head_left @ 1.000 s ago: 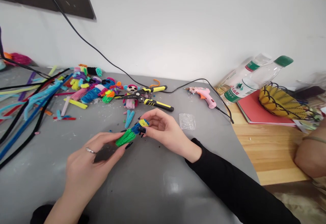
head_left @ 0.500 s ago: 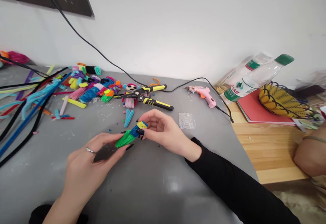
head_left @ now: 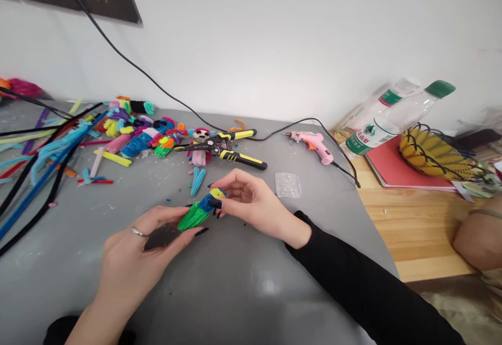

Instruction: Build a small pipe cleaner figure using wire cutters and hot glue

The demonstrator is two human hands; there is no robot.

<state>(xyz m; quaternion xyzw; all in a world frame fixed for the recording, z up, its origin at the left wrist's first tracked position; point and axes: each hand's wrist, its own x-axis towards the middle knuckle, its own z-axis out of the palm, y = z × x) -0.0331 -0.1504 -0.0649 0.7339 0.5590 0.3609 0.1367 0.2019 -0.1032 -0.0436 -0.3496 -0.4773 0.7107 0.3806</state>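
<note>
A small bundle of pipe cleaners [head_left: 193,216], green at the lower end with blue and yellow at the upper end, is held between both hands above the grey table. My left hand [head_left: 151,240] pinches the green part between thumb and fingers. My right hand [head_left: 251,201] grips the blue and yellow end with its fingertips, which partly cover it. Just beyond the bundle lies a folded light-blue pipe cleaner [head_left: 197,180]. Pliers with black and yellow handles [head_left: 225,149] lie farther back, partly over a small pink pipe-cleaner figure [head_left: 198,156].
Pipe-cleaner pieces [head_left: 147,130] and long loose stems [head_left: 65,146] cover the back left. A pink glue gun [head_left: 314,145] with a black cord and a clear plastic packet [head_left: 288,185] lie to the right. Beyond are plastic bottles [head_left: 378,133], a yellow basket [head_left: 431,154] and another person's limb [head_left: 478,235].
The bundle has turned slightly in my fingers, showing more of its green side. Both hands keep their hold in nearly the same place.
</note>
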